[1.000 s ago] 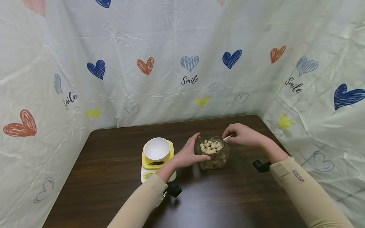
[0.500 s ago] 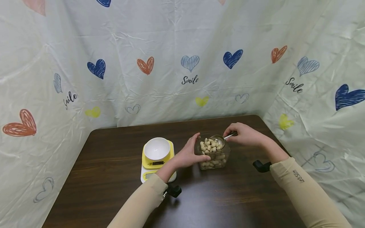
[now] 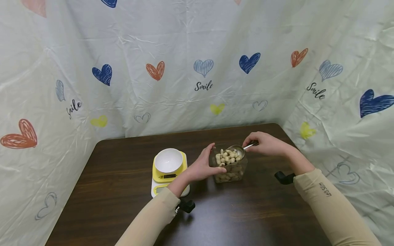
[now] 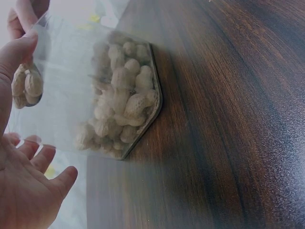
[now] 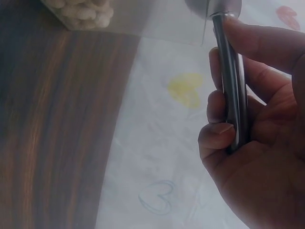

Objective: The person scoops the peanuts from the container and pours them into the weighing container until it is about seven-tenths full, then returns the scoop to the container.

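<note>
A clear plastic box (image 3: 241, 171) of peanuts in their shells (image 4: 121, 95) stands on the table. My left hand (image 3: 201, 166) grips it from the left, with the thumb on the near wall and fingers reaching along the far side. From the right, my right hand (image 3: 267, 144) holds a metal scoop (image 3: 240, 152) by its handle (image 5: 231, 86). The scoop's bowl lies tilted at the box's mouth, with peanuts in it and in front of it. Through the box wall in the left wrist view, peanuts (image 4: 27, 86) show in the scoop.
Left of the box is a yellow and white kitchen scale (image 3: 156, 189), bearing a white bowl (image 3: 169, 160). My left forearm passes over the scale's near right corner. The dark wooden table (image 3: 123, 177) meets a hanging white sheet (image 3: 172, 116) printed with hearts at its back and sides.
The scoop and my right hand have shifted slightly to the right and up, and the peanuts around the bowl have moved. My left hand stays on the box.
</note>
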The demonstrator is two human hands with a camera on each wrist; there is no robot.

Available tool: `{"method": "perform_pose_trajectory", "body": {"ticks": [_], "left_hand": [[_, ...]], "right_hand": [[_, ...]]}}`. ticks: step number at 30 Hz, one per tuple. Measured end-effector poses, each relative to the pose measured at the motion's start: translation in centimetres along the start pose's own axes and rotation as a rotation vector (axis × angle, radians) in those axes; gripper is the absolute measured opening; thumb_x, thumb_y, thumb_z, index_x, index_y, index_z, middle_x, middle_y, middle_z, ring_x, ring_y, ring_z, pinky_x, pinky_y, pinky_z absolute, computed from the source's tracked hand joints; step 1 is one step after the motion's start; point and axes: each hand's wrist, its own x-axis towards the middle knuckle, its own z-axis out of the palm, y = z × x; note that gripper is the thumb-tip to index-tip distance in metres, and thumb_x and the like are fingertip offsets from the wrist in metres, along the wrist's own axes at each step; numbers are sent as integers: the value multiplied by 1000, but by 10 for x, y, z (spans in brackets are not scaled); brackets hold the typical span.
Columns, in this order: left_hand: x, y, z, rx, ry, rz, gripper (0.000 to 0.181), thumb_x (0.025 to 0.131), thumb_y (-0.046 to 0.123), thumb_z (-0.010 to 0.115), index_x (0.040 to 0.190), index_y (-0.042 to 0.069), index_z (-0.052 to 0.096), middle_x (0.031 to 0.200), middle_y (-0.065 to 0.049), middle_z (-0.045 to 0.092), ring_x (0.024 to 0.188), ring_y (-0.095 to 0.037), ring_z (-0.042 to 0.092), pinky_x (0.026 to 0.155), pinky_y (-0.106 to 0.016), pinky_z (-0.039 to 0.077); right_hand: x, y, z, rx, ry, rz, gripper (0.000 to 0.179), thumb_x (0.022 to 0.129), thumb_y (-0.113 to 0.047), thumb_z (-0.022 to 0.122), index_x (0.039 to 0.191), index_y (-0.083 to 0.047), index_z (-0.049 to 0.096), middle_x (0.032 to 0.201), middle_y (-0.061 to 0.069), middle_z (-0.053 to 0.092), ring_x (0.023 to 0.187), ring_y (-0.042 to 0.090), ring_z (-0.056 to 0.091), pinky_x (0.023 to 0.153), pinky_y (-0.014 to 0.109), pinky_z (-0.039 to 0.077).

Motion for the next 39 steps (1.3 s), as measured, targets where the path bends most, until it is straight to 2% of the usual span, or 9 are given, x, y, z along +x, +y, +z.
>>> {"method": "perform_pose_trajectory", "body": {"ticks": [5,10,18,22,31,35,39], "left_hand": [[-1,0,-1,-12,-5,-1,113,80,56,83,164,26,13,160,-3,31,148,-24,31,115,-47,33],[-1,1,-1,-8,-11,-12,113,80,57,82,164,28,12,161,-2,29,148,-20,30,115,-47,32],[-2,4,-1,-31,-15,-1,112,82,54,83,164,25,13,161,-8,29,149,-30,30,115,-51,32],[-2,4,0,-26,-14,0,113,82,53,83,164,25,13,162,-12,28,149,-30,30,115,-51,32],[-3,7,-1,-21,-24,-19,111,83,53,82,164,28,11,163,-9,26,150,-28,28,115,-52,32],[-3,6,-1,-28,-30,-28,110,84,52,81,165,31,9,165,-10,22,151,-27,26,115,-53,32],[-3,6,-1,-28,-37,-44,109,85,50,81,165,34,7,167,-6,19,152,-25,24,115,-54,31]], "right_hand": [[1,2,3,42,-11,-9,13,97,-25,74,108,-19,75,109,-2,68,101,19,62,84,42,52],[2,2,5,68,-14,0,15,97,-26,74,109,-18,75,112,-2,68,103,20,61,84,42,52],[0,4,2,76,-16,23,16,97,-27,74,110,-18,74,112,-1,67,102,20,61,82,41,51],[-1,3,-2,71,-7,37,15,97,-28,74,109,-19,74,112,-2,67,103,20,61,83,41,51],[-4,4,-7,53,28,59,15,98,-28,73,110,-21,73,115,-2,67,105,21,61,85,43,49],[-6,5,-9,67,33,71,14,98,-26,73,111,-21,73,115,-1,67,106,25,61,85,44,49],[-7,7,-12,68,43,68,14,98,-26,73,111,-21,73,115,-2,67,105,25,61,84,44,49]]}}
